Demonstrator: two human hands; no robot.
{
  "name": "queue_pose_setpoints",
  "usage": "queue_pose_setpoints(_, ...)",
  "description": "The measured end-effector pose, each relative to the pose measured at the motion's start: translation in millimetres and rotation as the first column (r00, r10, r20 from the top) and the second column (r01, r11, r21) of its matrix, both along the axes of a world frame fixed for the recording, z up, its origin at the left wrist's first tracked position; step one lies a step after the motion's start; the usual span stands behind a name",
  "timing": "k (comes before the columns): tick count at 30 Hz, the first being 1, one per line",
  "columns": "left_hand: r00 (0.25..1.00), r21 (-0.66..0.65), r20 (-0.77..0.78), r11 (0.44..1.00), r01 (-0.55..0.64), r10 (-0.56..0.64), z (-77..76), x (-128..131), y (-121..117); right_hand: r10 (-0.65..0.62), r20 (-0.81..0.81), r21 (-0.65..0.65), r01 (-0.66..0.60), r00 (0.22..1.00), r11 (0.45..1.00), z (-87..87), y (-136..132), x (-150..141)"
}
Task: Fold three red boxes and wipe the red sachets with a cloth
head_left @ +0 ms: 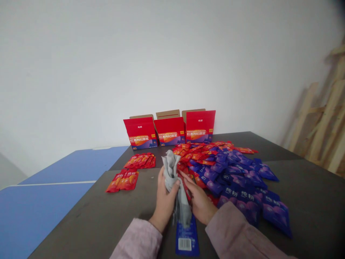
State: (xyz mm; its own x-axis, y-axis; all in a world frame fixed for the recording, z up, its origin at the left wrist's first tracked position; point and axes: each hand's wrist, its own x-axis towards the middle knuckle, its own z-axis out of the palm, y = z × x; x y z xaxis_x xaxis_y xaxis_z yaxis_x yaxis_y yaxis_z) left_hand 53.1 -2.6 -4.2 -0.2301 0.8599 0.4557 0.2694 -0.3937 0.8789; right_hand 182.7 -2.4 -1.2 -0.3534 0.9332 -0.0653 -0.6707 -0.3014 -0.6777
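Observation:
Crumpled grey cloth (171, 172) is gripped in my left hand (165, 198), with the thumb across its front and one end hanging down. My right hand (198, 198) is close against the cloth's right side, its fingers closed around the edge of a red sachet (187, 190) that is mostly covered by cloth and fingers. Directly below the hands, a blue sachet (187, 235) lies on the table with its barcode side up. Just right of my right hand are heaped purple-blue sachets (237, 176) and, behind, red sachets (195, 153).
Three red cartons (169, 131) with raised flaps stand in a row at the back of the dark table (88, 205). Two groups of red sachets, one fanned (140, 160) and one nearer (123, 180), lie left. Beyond are a blue tabletop (72, 169) and wooden frame (320, 126).

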Motion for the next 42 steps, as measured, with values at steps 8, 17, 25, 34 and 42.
queue_pose_setpoints(8, 0.810, 0.129, -0.587, 0.985, 0.114, -0.017, -1.1, 17, -10, 0.064, -0.168, 0.047, -0.057, 0.984, 0.997, 7.9, -7, -6)
queue_pose_setpoints(17, 0.903, 0.192, -0.417, 0.981, -0.019, 0.099, -3.8, 5, 0, 0.150, -0.206, -0.034, -0.160, 0.967, 0.987, 6.4, -13, -17)
queue_pose_setpoints(25, 0.879, 0.148, -0.475, 0.979, 0.140, -0.054, -0.3, 22, -13, 0.067, -0.074, 0.037, -0.064, 0.995, 0.997, -2.5, -3, -5)
queue_pose_setpoints(34, 0.977, 0.002, -0.018, 0.977, -0.212, 0.212, 4.4, -10, 14, 0.249, 0.019, 0.061, -0.250, 0.968, 0.966, -2.0, -12, -6)
queue_pose_setpoints(42, 0.926, -0.197, 0.376, 0.976, 0.091, -0.010, 6.3, -14, 16, 0.046, 0.302, 0.136, -0.091, 0.952, 0.987, -13.9, 5, 5)
